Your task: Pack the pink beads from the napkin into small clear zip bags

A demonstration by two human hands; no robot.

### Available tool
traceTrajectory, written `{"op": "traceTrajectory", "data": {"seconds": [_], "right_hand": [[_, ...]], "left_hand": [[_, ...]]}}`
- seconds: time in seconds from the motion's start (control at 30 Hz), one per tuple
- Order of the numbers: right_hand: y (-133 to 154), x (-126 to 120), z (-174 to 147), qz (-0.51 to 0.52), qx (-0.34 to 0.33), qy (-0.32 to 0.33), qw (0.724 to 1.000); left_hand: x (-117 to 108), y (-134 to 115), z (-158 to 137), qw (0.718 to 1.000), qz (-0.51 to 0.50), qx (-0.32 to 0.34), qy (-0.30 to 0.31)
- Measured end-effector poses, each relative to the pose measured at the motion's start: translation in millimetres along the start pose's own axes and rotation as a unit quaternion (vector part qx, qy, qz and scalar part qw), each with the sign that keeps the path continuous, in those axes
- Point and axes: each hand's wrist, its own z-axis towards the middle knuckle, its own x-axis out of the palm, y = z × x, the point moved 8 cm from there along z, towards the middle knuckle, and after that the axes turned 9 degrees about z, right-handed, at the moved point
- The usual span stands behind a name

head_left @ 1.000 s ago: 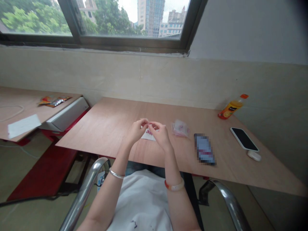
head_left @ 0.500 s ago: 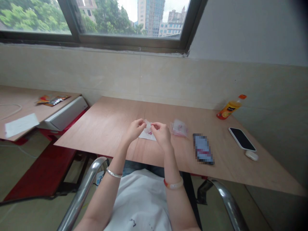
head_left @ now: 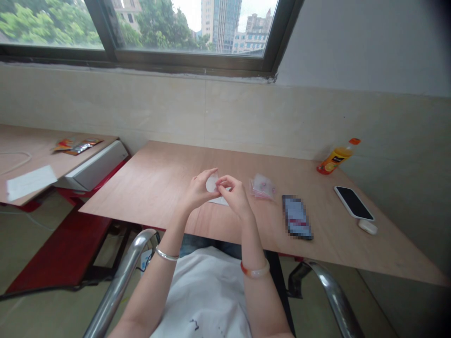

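Observation:
A small clear plastic bag is held up between my two hands above the table. My left hand curves round it, with the forefinger at its top and the thumb at its lower edge. My right hand has thumb and fingertips pinched together at the bag's right side; whether anything small is in that pinch is too fine to make out. Under the hands lies a white sheet, partly covered by them. To the right of my right hand is a pile of small clear bags with pinkish bits.
On the wooden table are a dark phone with a pixelated screen, a white-cased phone, a white earbud case and an orange drink bottle. Metal chair arms flank me. A wall stands behind the table.
My left forefinger and thumb have spread apart round the bag. My right fingertips have moved slightly left, towards the left thumb. The pinkish pattern between the hands is now mostly hidden.

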Motion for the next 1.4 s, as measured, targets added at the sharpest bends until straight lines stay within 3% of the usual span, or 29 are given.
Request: {"op": "traceTrajectory", "data": {"seconds": [0.23,0.37,0.57,0.93,1.27,1.4], "right_hand": [[-10,-1,4,-0.019,0.007,0.028,0.999],[-21,4,6,0.018,0.016,0.062,0.998],[-47,0,12,0.073,0.058,0.036,0.995],[-45,-10,7,-0.002,0.059,0.054,0.997],[-49,-10,8,0.046,0.045,0.074,0.995],[-60,-23,12,0.038,0.047,0.032,0.998]], "left_hand": [[-5,-7,0,0.993,0.108,0.000,-0.038],[1,-15,-1,0.987,0.151,0.033,-0.035],[11,-14,-2,0.987,0.153,0.049,-0.029],[22,3,-14,0.992,0.118,0.029,0.025],[21,6,-18,0.998,0.049,-0.019,-0.032],[15,24,-22,0.996,-0.013,-0.062,-0.069]]}}
